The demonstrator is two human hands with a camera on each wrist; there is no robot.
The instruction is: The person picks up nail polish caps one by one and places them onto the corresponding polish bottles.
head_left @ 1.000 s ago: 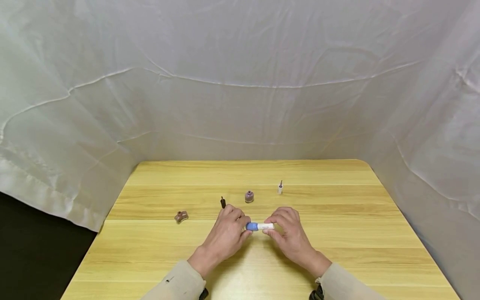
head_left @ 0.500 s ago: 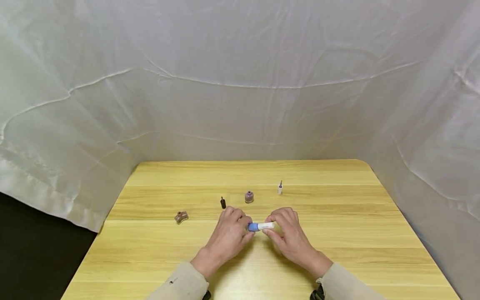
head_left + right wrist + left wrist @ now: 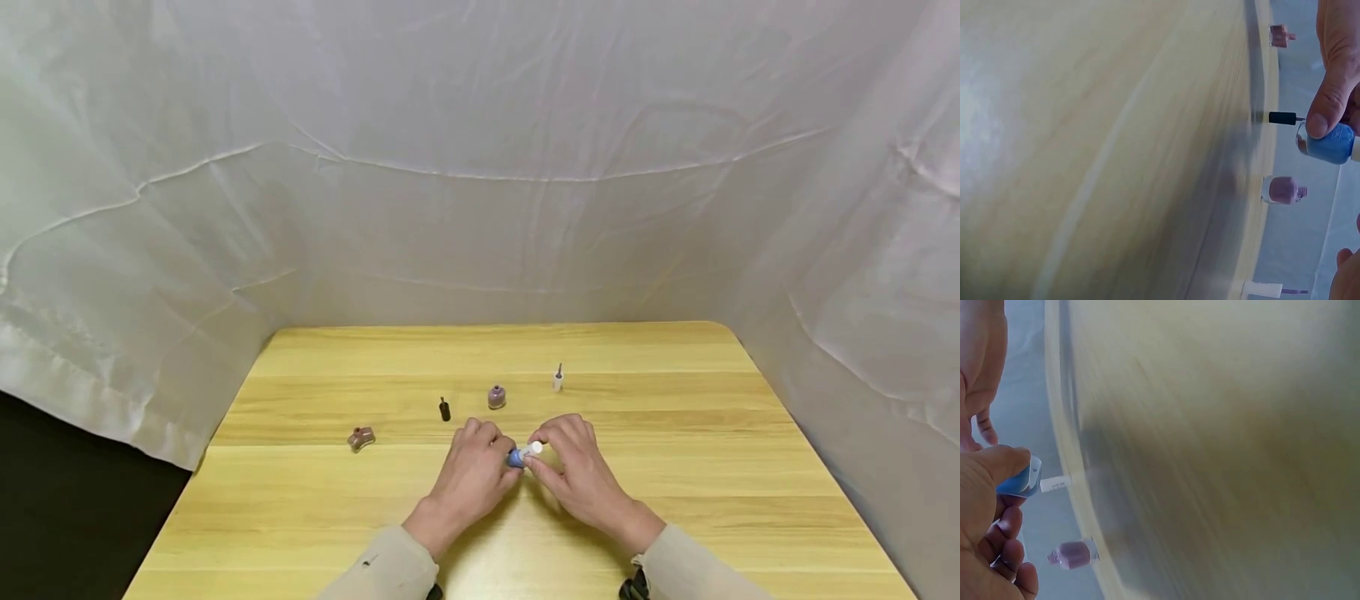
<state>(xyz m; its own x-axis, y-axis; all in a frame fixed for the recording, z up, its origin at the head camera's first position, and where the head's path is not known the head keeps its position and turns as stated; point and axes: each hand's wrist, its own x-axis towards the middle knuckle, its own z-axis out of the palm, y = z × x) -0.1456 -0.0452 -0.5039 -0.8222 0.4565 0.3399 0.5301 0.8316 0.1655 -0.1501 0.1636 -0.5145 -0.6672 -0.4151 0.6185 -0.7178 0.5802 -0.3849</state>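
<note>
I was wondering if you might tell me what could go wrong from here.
The blue bottle in the left hand might spill if its white cap comes free abruptly. The purple bottle stands uncapped, so a knock could spill it. The black cap, upright near the left hand, might be toppled.

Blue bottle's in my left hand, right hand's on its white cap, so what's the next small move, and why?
Probably twist the white cap loose with your right hand while your left hand steadies the blue bottle: the cap looks seated, whereas the purple bottle and the star-shaped bottle are uncapped.
</note>
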